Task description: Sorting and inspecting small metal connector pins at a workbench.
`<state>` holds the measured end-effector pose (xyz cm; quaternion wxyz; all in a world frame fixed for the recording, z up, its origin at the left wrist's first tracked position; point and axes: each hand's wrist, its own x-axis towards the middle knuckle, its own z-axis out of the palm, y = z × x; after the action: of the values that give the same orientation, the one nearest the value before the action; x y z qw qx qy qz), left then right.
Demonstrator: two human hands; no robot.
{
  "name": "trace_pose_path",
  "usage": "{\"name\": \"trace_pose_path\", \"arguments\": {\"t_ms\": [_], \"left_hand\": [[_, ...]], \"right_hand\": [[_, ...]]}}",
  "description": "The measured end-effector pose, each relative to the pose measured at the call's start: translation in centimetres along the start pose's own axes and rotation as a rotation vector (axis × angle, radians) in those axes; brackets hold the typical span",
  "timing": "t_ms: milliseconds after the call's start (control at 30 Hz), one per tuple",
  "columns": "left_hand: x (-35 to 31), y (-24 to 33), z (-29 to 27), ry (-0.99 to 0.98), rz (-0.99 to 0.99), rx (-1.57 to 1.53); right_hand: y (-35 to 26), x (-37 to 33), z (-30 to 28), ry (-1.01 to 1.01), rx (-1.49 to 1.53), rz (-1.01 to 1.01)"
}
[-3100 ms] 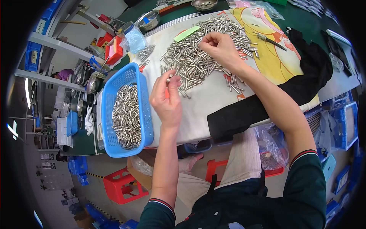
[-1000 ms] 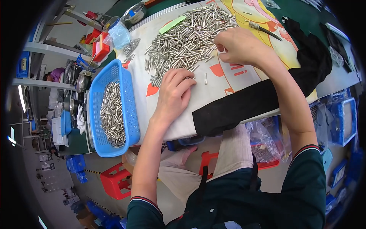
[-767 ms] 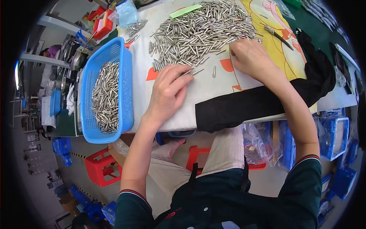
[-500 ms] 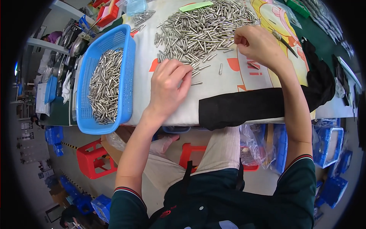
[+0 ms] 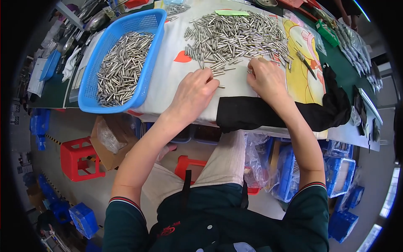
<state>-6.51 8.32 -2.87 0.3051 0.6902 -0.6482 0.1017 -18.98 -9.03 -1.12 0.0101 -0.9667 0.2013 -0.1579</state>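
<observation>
A wide heap of short silver metal pins (image 5: 239, 35) is spread on the cloth-covered table, and a few strays lie along its near edge. My left hand (image 5: 194, 91) is closed at that edge, knuckles up. One loose pin (image 5: 221, 87) shows beside its fingertips; whatever the fingers hold is hidden. To its right, my right hand (image 5: 268, 80) is closed with thumb and fingertips pinched together, low over the cloth. A small silver glint shows at its fingertips, too little to name. More pins fill the bottom of a blue plastic basket (image 5: 157, 52) at the left.
A black sleeve-like cloth (image 5: 243, 112) lies along the near table edge under my right forearm. Tweezers-like dark tool (image 5: 306, 65) rests at the right. A green paper strip (image 5: 231, 12) tops the heap. Below stand a red stool (image 5: 79, 157) and blue crates (image 5: 287, 176).
My right hand has come left and nearer, from the heap's right side toward my left hand. My left hand stays closed beside the heap. The whole view has shifted with my head.
</observation>
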Motion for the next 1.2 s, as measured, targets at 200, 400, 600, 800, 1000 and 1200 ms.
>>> {"name": "trace_pose_path", "arguments": {"t_ms": [200,400,600,800,1000,1200], "left_hand": [[-0.5,0.7,0.1,0.097,-0.021,0.008],[-0.4,0.9,0.7,0.009,0.019,-0.030],[-2.0,0.7,-1.0,0.045,-0.098,0.057],[-2.1,0.3,-1.3,0.037,-0.201,0.039],[-1.1,0.2,-1.5,-0.009,-0.195,0.077],[-0.7,0.0,-1.4,-0.111,-0.139,0.182]], "right_hand": [[-0.7,-0.9,-0.4,0.056,-0.039,-0.141],[-0.5,0.6,-0.7,0.005,0.230,-0.103],[-2.5,1.7,-0.8,-0.055,0.310,-0.191],[-2.3,2.3,-1.3,0.028,0.352,-0.030],[2.2,0.5,-3.2,0.114,0.326,0.045],[6.2,-1.5,-3.8,0.104,0.184,0.029]]}}
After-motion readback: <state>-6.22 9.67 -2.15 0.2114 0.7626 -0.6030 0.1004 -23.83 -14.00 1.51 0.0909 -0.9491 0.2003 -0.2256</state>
